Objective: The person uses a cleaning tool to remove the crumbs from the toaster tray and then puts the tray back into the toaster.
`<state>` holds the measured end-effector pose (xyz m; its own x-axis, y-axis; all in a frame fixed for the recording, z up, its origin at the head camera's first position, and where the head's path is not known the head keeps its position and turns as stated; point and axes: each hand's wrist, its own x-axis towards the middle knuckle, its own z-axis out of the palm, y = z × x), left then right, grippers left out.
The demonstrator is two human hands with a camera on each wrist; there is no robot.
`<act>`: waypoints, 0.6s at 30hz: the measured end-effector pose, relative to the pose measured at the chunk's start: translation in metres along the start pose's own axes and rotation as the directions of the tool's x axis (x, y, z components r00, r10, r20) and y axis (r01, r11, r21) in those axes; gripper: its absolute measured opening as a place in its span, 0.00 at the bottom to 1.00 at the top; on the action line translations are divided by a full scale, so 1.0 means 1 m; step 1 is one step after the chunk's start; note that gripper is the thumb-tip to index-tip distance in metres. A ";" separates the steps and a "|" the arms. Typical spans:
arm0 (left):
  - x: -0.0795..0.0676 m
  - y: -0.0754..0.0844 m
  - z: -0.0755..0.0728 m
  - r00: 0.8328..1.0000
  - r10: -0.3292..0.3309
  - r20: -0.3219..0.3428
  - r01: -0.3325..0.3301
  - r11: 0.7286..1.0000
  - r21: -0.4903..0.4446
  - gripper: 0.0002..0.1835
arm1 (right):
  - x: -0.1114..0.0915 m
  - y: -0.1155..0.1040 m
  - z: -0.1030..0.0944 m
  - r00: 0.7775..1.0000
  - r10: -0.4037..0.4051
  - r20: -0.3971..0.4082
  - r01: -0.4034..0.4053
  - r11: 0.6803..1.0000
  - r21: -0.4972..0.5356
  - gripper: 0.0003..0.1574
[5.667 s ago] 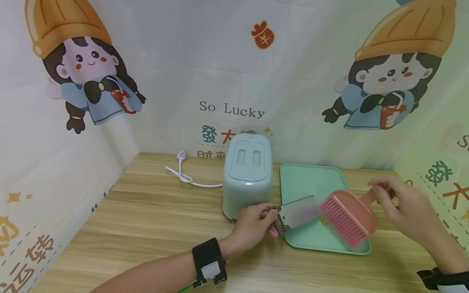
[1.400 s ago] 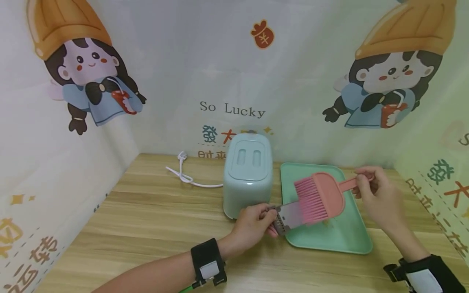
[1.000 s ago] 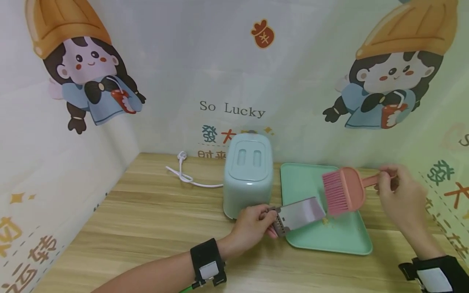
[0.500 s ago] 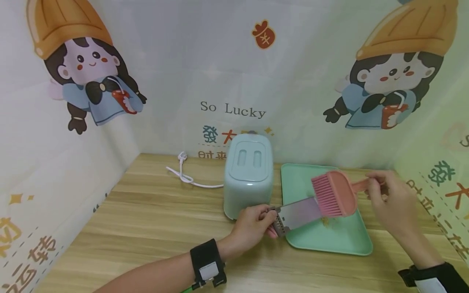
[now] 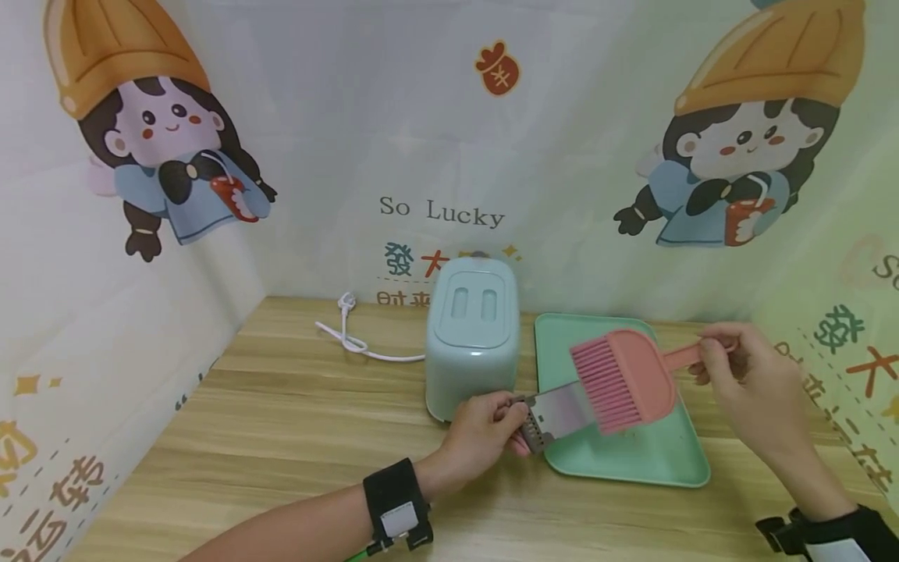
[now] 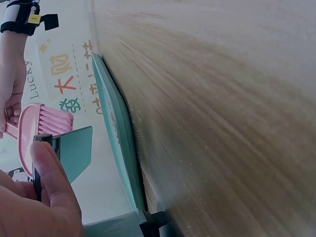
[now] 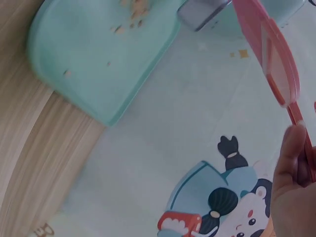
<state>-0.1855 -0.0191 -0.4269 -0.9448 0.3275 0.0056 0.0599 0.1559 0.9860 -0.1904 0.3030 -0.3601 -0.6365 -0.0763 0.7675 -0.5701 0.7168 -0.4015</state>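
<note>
My left hand (image 5: 485,429) pinches one end of a flat metal crumb tray (image 5: 558,412) between thumb and fingers. The free end reaches over a mint-green serving tray (image 5: 667,460). With my right hand (image 5: 758,382) I hold a pink brush (image 5: 641,375) by its handle. Its bristles overlap the crumb tray's far end in the head view and hide it. In the left wrist view the brush (image 6: 30,133) is behind the crumb tray (image 6: 76,150), both raised off the serving tray. Light-brown crumbs (image 7: 139,9) lie on the serving tray in the right wrist view.
A pale-blue toaster (image 5: 472,367) stands left of the serving tray, near my left fingers. Its white cord (image 5: 354,343) lies knotted on the wooden table (image 5: 281,437). A printed cloth (image 5: 316,140) encloses the back and sides.
The brush has moved away from the crumb tray and back left over it, back and forth along its far end. My left hand and the crumb tray have stayed nearly still.
</note>
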 end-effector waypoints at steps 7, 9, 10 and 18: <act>0.000 0.002 0.000 1.000 -0.006 0.005 0.006 1.000 -0.011 0.12 | 0.000 0.016 0.007 0.999 -0.025 0.040 0.024 1.000 0.015 0.11; -0.001 0.003 0.000 1.000 -0.005 0.011 0.005 1.000 -0.018 0.12 | -0.002 0.023 0.004 1.000 0.003 0.025 -0.003 1.000 -0.007 0.11; -0.001 0.004 0.000 1.000 -0.005 0.014 0.005 1.000 -0.020 0.12 | -0.003 0.027 0.002 1.000 0.018 0.019 -0.018 1.000 -0.014 0.10; -0.004 0.005 -0.001 1.000 -0.002 0.013 0.002 1.000 -0.015 0.11 | 0.000 0.033 -0.012 0.998 0.026 -0.049 -0.032 0.992 -0.124 0.07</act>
<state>-0.1820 -0.0209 -0.4217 -0.9406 0.3395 0.0016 0.0531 0.1424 0.9884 -0.2033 0.3350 -0.3677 -0.6247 -0.0231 0.7805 -0.4803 0.7994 -0.3608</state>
